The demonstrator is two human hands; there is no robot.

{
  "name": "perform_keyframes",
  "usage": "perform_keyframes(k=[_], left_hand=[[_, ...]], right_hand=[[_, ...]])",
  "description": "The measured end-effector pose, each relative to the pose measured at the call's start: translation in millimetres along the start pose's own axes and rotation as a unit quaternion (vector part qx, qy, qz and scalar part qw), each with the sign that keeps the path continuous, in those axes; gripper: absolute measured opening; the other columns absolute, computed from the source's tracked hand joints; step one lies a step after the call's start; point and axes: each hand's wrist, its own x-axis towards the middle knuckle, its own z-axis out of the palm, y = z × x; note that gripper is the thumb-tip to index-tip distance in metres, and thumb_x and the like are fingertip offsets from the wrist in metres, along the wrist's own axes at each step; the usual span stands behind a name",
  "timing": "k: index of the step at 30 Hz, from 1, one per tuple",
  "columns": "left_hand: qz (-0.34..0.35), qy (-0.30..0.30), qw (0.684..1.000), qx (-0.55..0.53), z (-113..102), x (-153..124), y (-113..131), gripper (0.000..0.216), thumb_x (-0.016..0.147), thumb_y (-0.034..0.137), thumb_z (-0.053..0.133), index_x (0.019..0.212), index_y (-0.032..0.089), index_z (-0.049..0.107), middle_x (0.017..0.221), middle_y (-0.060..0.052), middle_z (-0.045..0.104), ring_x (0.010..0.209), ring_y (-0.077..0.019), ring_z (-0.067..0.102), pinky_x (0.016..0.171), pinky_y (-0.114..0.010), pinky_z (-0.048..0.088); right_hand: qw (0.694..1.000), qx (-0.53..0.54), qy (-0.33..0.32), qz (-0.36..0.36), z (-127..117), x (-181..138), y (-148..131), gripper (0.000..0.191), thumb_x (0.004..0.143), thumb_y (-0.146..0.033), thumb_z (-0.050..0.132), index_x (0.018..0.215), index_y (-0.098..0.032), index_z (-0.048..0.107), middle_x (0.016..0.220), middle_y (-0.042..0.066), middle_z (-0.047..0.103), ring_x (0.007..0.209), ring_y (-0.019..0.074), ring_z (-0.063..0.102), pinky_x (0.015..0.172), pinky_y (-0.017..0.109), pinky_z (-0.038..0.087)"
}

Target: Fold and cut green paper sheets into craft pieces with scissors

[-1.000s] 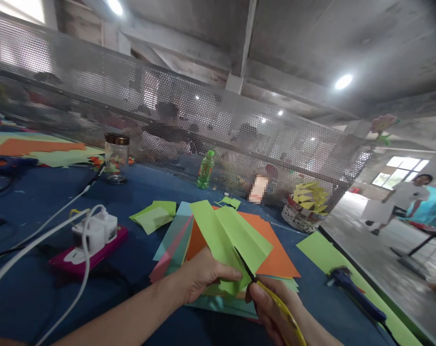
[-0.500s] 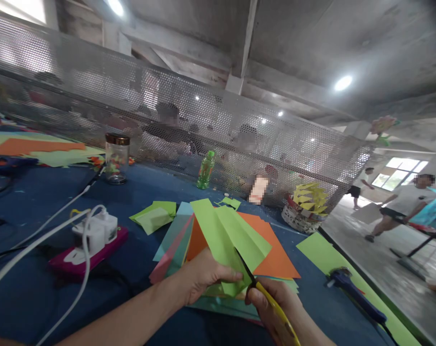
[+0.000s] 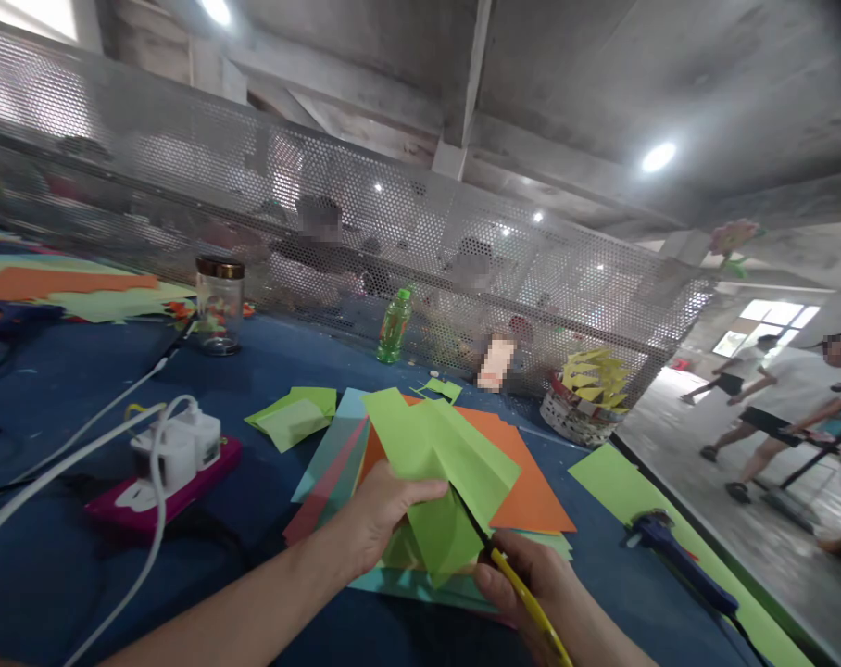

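Note:
A folded sheet of light green paper point(image 3: 472, 454) is pinched in my left hand point(image 3: 393, 509), thumb on top. My right hand point(image 3: 532, 579) is closed around yellow-handled scissors point(image 3: 524, 588), whose dark blade lies against the crease of the green paper. One part of the sheet hangs down below my left thumb. Beneath both hands is a stack of coloured paper, with an orange sheet point(image 3: 532, 477) uppermost and blue, pink and teal sheets point(image 3: 420, 588) showing at its edges.
Green paper pieces point(image 3: 299, 417) lie left of the stack. A pink power strip point(image 3: 163, 491) with white cables, a glass jar point(image 3: 220, 310), a green bottle point(image 3: 394, 329), a basket point(image 3: 580, 408) and a blue glue gun point(image 3: 684, 560) stand around. People walk at right.
My left thumb has shifted back up the sheet, and more of the lower green flap shows, hanging downward. The scissors stay at the crease. Background people have moved.

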Motion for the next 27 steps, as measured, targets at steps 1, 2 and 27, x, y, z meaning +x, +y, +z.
perform_keyframes(k=[1,2,27], left_hand=[[-0.002,-0.001,1.0,0.0,0,-1,0,0.054,0.057,0.025,0.086,0.107,0.013,0.07,0.109,-0.016,0.072,0.101,-0.0346,0.066,0.083,-0.042,0.053],[-0.006,-0.002,1.0,0.0,1,-1,1,0.052,0.057,0.025,0.086,0.105,0.012,0.07,0.108,-0.015,0.072,0.1,-0.0343,0.066,0.083,-0.041,0.053],[-0.011,0.005,1.0,-0.007,3,-4,8,0.044,0.059,0.022,0.083,0.101,0.014,0.071,0.1,-0.011,0.075,0.093,-0.032,0.068,0.08,-0.041,0.054]], right_hand=[[1.0,0.002,0.002,0.008,0,-1,-1,0.058,0.075,-0.075,0.053,0.084,-0.017,0.053,0.054,-0.007,0.036,0.049,0.008,0.028,0.046,0.022,0.019],[1.0,0.006,0.006,0.017,1,-2,-2,0.059,0.076,-0.075,0.052,0.09,-0.018,0.052,0.053,-0.008,0.038,0.048,0.0079,0.029,0.045,0.022,0.019],[0.935,0.342,-0.02,0.096,15,-2,-25,0.051,0.063,-0.06,0.077,0.088,-0.02,0.057,0.062,-0.007,0.045,0.043,0.0026,0.031,0.038,0.014,0.027]])
